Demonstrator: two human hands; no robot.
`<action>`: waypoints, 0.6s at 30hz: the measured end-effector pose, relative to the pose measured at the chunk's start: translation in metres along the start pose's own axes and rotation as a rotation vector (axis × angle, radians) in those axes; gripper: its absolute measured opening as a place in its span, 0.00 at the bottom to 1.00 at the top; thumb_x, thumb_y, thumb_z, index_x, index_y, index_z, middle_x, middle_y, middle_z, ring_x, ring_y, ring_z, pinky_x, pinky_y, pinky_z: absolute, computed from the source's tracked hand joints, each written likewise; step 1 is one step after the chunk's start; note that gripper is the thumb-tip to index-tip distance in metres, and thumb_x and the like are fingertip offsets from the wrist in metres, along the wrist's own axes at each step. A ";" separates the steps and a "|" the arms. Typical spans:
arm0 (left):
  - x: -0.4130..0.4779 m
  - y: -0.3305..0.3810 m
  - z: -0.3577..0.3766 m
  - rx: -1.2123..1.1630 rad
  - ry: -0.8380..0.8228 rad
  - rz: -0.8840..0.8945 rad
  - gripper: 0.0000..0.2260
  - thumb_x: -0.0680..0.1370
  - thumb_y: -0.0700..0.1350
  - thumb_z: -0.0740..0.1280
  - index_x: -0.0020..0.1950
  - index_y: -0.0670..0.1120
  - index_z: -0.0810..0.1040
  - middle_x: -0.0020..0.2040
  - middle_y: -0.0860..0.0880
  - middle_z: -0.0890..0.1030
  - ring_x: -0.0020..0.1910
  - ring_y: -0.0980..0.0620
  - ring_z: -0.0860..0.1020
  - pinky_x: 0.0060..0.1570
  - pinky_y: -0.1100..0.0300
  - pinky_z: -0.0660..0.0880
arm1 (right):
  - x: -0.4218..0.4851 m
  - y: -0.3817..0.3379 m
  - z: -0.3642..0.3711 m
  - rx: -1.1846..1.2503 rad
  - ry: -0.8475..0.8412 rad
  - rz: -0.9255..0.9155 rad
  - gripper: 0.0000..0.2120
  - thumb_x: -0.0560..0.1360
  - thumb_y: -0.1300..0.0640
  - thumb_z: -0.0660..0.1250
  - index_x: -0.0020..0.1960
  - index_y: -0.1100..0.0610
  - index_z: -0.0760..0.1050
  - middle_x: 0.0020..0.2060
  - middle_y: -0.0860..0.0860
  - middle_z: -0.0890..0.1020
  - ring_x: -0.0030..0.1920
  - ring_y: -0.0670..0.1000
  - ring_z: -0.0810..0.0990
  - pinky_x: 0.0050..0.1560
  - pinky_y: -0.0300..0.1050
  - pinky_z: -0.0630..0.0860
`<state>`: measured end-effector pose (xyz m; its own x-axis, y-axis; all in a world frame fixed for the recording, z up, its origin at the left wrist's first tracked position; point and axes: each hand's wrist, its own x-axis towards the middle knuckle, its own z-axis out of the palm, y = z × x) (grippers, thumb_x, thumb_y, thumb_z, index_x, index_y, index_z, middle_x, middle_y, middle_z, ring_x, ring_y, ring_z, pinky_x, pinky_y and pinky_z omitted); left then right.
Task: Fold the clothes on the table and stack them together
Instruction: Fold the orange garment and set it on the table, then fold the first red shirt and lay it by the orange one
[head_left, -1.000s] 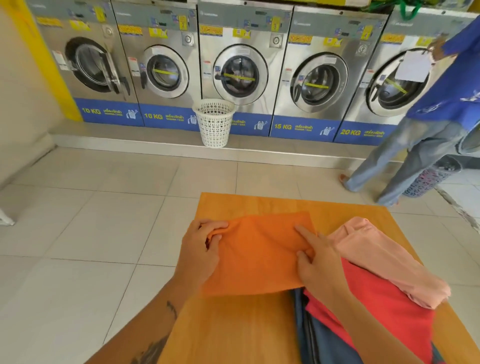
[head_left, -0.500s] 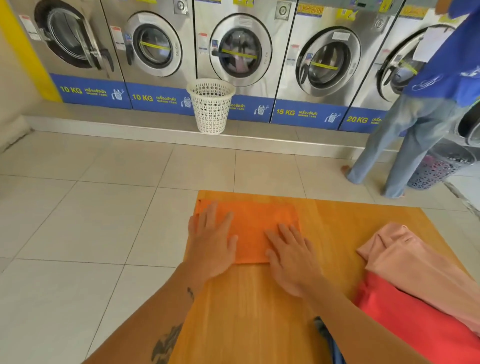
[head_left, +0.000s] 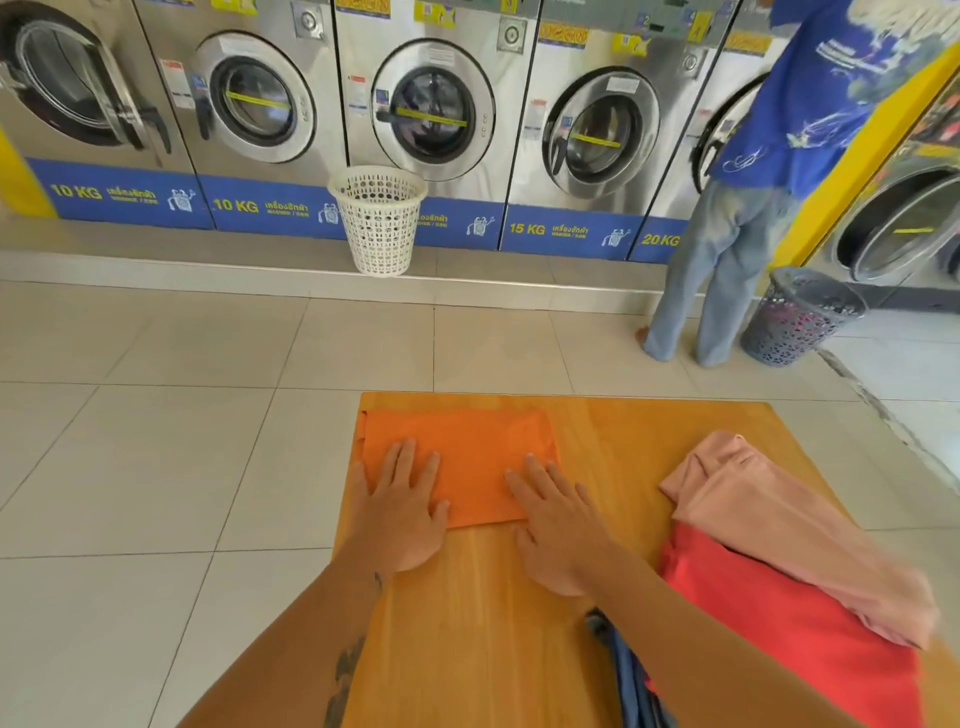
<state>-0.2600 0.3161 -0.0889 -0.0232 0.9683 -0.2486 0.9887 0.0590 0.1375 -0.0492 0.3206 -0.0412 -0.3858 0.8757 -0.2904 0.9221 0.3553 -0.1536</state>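
A folded orange cloth (head_left: 467, 452) lies flat at the far left corner of the wooden table (head_left: 623, 431). My left hand (head_left: 402, 506) rests palm down on its near left part, fingers spread. My right hand (head_left: 558, 525) lies flat on its near right edge, fingers apart. Neither hand grips anything. To the right sits a loose pile: a pale pink garment (head_left: 769, 525) on top of a red one (head_left: 789, 639), with blue fabric (head_left: 631, 680) showing under them by my right forearm.
A row of washing machines (head_left: 431, 109) lines the far wall, with a white basket (head_left: 379, 218) in front. A person in a blue shirt and jeans (head_left: 727, 260) stands at the right machine beside a grey basket (head_left: 800, 317). Tiled floor surrounds the table.
The orange cloth was folded smaller and now lies nearer the table's far left corner. Both hands went from pinching its edges to lying flat on it. The view tilted down.
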 end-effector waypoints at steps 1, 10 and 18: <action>-0.002 0.003 -0.005 -0.023 -0.005 -0.005 0.30 0.80 0.61 0.47 0.81 0.54 0.46 0.81 0.46 0.41 0.80 0.46 0.40 0.74 0.36 0.38 | -0.011 0.002 -0.006 0.036 0.028 -0.008 0.30 0.81 0.49 0.52 0.79 0.47 0.44 0.80 0.50 0.42 0.79 0.55 0.42 0.77 0.58 0.47; -0.074 0.108 -0.039 -0.687 0.173 0.234 0.10 0.81 0.45 0.62 0.59 0.53 0.78 0.57 0.55 0.80 0.54 0.57 0.77 0.52 0.62 0.71 | -0.144 0.069 -0.047 0.396 0.270 0.180 0.27 0.72 0.54 0.59 0.71 0.54 0.69 0.69 0.54 0.72 0.68 0.55 0.72 0.68 0.50 0.68; -0.126 0.195 -0.027 -0.900 0.094 0.306 0.12 0.79 0.42 0.64 0.50 0.60 0.79 0.48 0.56 0.83 0.47 0.57 0.81 0.47 0.62 0.75 | -0.246 0.143 -0.038 0.567 0.379 0.499 0.24 0.73 0.59 0.64 0.69 0.53 0.71 0.66 0.55 0.75 0.64 0.56 0.74 0.65 0.49 0.69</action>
<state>-0.0677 0.2116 -0.0050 0.1674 0.9859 -0.0071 0.4699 -0.0734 0.8797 0.1787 0.1683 0.0439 0.1921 0.9728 -0.1293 0.7870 -0.2314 -0.5718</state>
